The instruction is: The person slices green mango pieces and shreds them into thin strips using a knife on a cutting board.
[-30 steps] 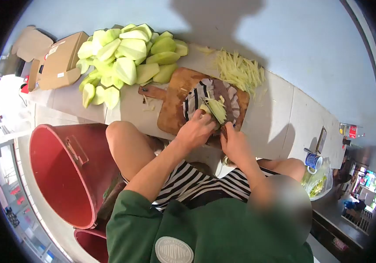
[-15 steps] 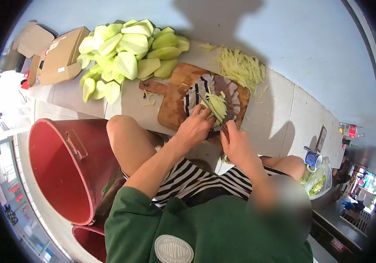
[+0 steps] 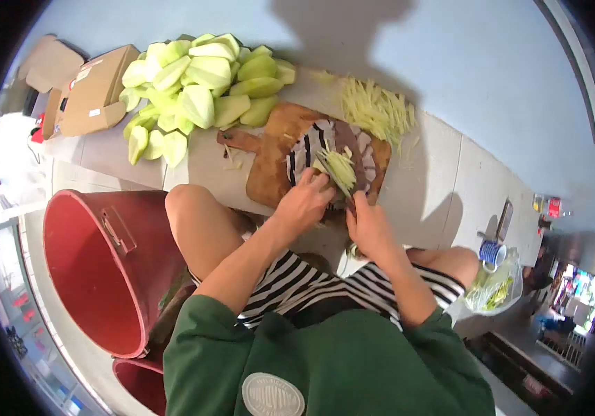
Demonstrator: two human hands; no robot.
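My right hand (image 3: 371, 227) grips a knife (image 3: 326, 171), its blade angled up and left over the cutting board. Beside the blade, my left hand (image 3: 303, 201) has its fingers curled against a pale green fruit piece (image 3: 317, 165), mostly hidden by the fingers and knife. Thin green shreds (image 3: 341, 166) lie along the blade's right side. Beneath them a striped and brown cloth (image 3: 300, 158) is bunched on the wooden cutting board (image 3: 261, 182). A larger heap of shreds (image 3: 378, 111) rests past the board's upper right corner.
Many peeled pale green fruit pieces (image 3: 195, 104) are piled at the upper left, near an open cardboard box (image 3: 95, 93). A big red bucket (image 3: 89, 270) stands at my left. To the right are a phone (image 3: 505, 218), a blue-and-white cup (image 3: 493, 254) and a plastic bag (image 3: 502, 295) with greens.
The knife and right hand have shifted slightly, and the shreds beside the blade look looser and more spread. My left hand stays at the fruit piece. The whole view has shifted slightly left.
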